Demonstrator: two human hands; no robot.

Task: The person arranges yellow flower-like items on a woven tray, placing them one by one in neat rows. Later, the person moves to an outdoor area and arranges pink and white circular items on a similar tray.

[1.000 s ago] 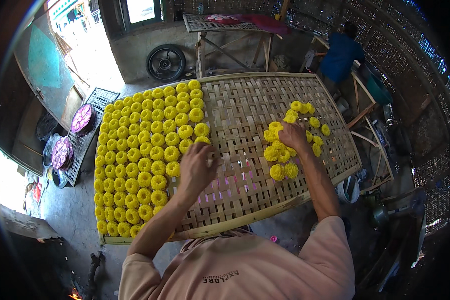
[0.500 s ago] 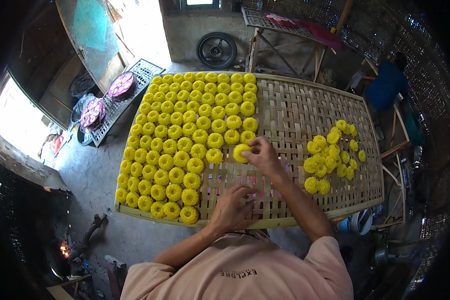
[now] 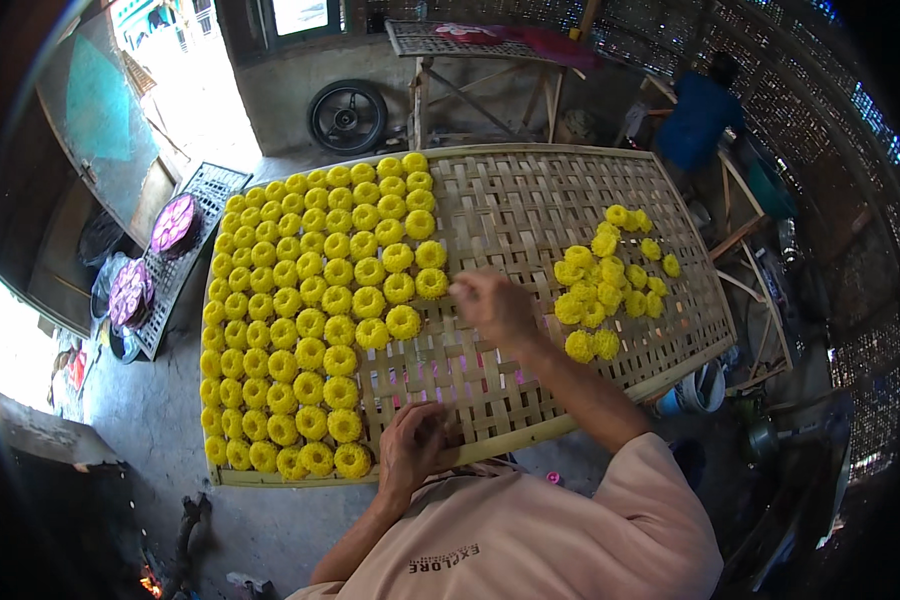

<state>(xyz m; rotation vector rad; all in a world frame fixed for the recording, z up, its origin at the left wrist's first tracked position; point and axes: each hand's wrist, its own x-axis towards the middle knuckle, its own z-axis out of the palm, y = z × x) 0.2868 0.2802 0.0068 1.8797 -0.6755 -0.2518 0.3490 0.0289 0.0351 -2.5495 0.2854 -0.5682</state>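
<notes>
Rows of yellow ring-shaped pieces with a rough, stringy surface cover the left part of a woven bamboo tray. A looser heap of similar yellow pieces lies toward the right side. Just right of the rows hovers my right hand, its fingers bent, slightly blurred and seemingly holding nothing. The nearest ring sits at the right end of its row, apart from my fingertips. My left hand is over the tray's near edge, loosely curled with thumb and fingers apart, beside the front corner ring.
A long slatted rack with purple-and-white round items stands at left. Behind are a wheel and a wooden table. A person in blue is at the far right. Embers glow on the floor at lower left.
My right hand has let go of a yellow ring, which now sits at the end of a row. The whole view has shifted, and my left hand has drawn nearer the tray's front edge.
</notes>
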